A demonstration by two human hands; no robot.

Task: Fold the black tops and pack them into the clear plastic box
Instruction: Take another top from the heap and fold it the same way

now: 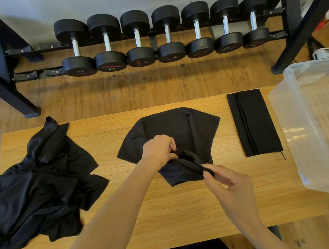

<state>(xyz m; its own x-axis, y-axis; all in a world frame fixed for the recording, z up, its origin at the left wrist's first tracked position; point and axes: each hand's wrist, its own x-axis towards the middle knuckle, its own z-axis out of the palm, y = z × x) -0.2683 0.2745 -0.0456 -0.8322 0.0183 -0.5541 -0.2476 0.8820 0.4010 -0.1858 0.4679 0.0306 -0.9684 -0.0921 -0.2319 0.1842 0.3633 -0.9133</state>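
A black top (181, 130) lies partly spread in the middle of the wooden table (172, 209). My left hand (160, 149) pinches the fabric at its near edge. My right hand (226, 181) pinches a bunched fold of the same top a little nearer to me. To the left a crumpled heap of black tops (40, 187) reaches the table's edge. A folded black top (254, 123), long and narrow, lies flat on the right. The clear plastic box (327, 126) stands at the table's right end, tilted in view, with nothing visible inside.
Beyond the table a black rack (151, 33) holds several dumbbells above the wooden floor. Its slanted legs stand at both far sides. A white object (327, 53) lies on the floor behind the box.
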